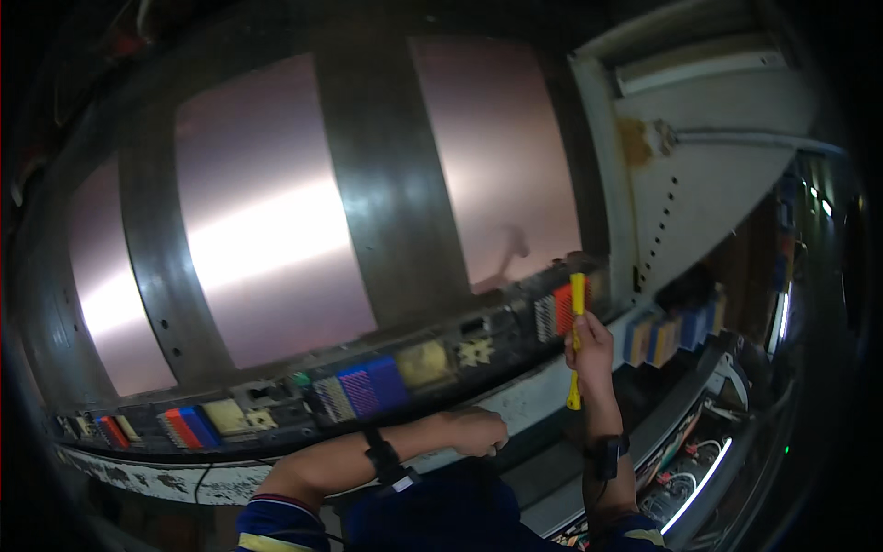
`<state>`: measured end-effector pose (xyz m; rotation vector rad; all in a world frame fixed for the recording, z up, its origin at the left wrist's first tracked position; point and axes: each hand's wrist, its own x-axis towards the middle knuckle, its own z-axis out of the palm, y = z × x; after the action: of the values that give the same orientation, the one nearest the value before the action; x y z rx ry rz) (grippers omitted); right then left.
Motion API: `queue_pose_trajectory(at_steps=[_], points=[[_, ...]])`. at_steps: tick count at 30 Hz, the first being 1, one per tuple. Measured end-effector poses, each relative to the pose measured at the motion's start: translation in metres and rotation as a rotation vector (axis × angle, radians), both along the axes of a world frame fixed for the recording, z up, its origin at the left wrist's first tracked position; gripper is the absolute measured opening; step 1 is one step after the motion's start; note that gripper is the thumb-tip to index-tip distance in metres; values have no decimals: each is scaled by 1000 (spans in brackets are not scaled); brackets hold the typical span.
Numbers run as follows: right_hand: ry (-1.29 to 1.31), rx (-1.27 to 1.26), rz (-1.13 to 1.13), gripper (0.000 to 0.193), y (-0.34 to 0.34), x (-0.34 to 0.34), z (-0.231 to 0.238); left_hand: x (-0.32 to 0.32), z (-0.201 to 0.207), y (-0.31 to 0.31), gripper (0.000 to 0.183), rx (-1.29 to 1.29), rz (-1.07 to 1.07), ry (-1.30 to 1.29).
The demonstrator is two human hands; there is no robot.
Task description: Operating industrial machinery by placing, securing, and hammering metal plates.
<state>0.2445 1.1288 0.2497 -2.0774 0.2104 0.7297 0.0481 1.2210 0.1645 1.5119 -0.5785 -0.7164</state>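
My right hand [591, 345] is wrapped round a long yellow stick-like tool [578, 299], held roughly upright with its ends showing above and below the fist. Behind its upper part lies a block of red and grey rows [556, 311] on the machine's front ledge. My left hand [476, 431] is curled into a fist beside the pale front rail [529, 405], with nothing visible in it. Farther off, shiny copper-coloured sheets [271, 216] lie on a dark flat bed [386, 198]. A dim dark reflection shows on the right-hand sheet [501, 166].
Along the ledge sit a blue-and-purple block [372, 386], a red-and-blue block [189, 427] and yellowish pads [421, 363]. A pale panel [717, 175] with a rod rises at the right. Below it stand several blue and tan blocks [662, 340] near a lit tube [699, 488].
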Motion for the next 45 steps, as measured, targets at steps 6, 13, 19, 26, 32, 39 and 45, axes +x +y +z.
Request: queue_pose_trajectory(at_steps=[6, 13, 19, 26, 32, 39, 45], points=[[-283, 129, 163, 33, -74, 12, -24, 118, -12, 20, 25, 604, 1103, -206], [-405, -126, 724, 38, -108, 58, -56, 219, -44, 33, 83, 1195, 1056, 26], [-609, 208, 636, 35, -125, 75, -54, 232, -55, 17, 93, 1263, 1147, 83], [-410, -28, 740, 32, -135, 98, -79, 237, -59, 3, 101, 1226, 1256, 194], [-583, 52, 788, 32, -138, 97, -99, 242, -59, 0, 103, 1209, 1272, 204], [-609, 70, 790, 31, -127, 101, -88, 249, -59, 5, 111, 1222, 1281, 232], [-308, -31, 688, 30, -93, 145, -68, 262, -36, 8, 127, 1134, 1285, 333]])
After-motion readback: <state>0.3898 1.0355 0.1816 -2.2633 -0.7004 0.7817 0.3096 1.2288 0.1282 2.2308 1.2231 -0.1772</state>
